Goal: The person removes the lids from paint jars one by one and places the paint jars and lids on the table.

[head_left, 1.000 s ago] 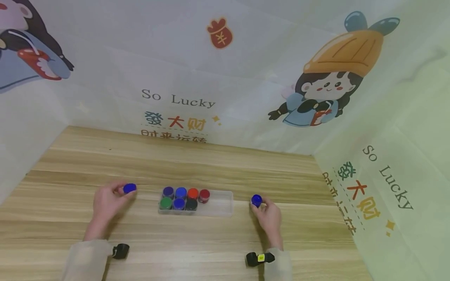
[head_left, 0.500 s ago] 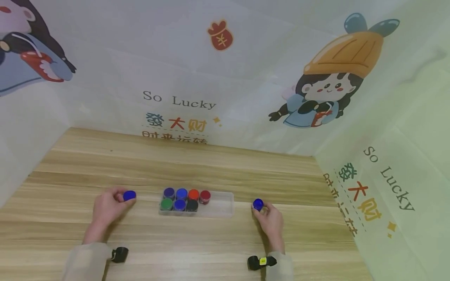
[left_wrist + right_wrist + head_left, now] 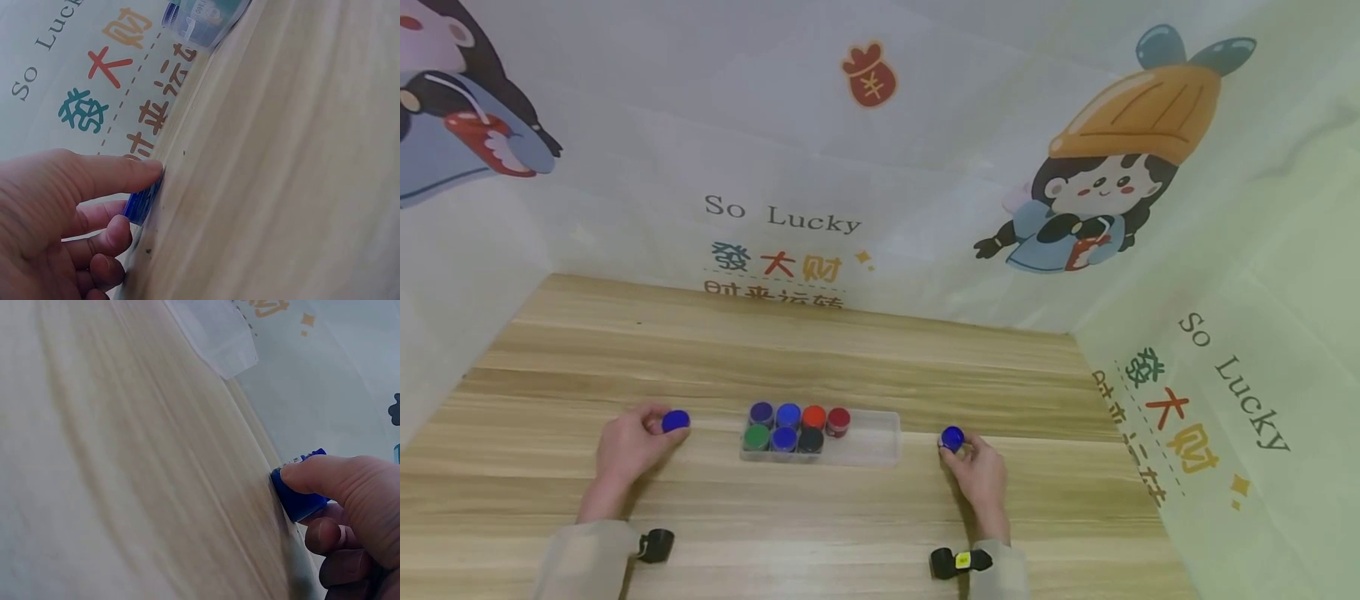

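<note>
Nearest: two pale cloth sleeves [image 3: 587, 558], each with a small black wrist camera [image 3: 657, 546], both sleeves cut off by the lower edge. Beyond them, the left hand [image 3: 628, 446] pinches a flat, round blue plastic lid [image 3: 675, 422] with ribbed sides by its rim, thumb against fingers, leaving its top face uncovered. The right hand [image 3: 983, 475] grips a small, round blue pot [image 3: 952, 438] by its sides — likely so that its upward end stays free; a dark disc inside a bright ring there suggests an open mouth. Between the hands, well apart from both, a shallow clear plastic tray [image 3: 872, 437] lies on the wood-grain bench [image 3: 797, 533]: seven capped pots [image 3: 785, 439] in two rows, packed to the left end, presumably so the walls keep them upright. Whether lid or pot touches the bench — cannot tell; fingers hide the pot's far side, and its label is too small to read. Farthest, a white printed cloth backdrop [image 3: 940, 167]; its left figure is cut off, its lowest lettering partly lost at the bench's back edge.
</note>
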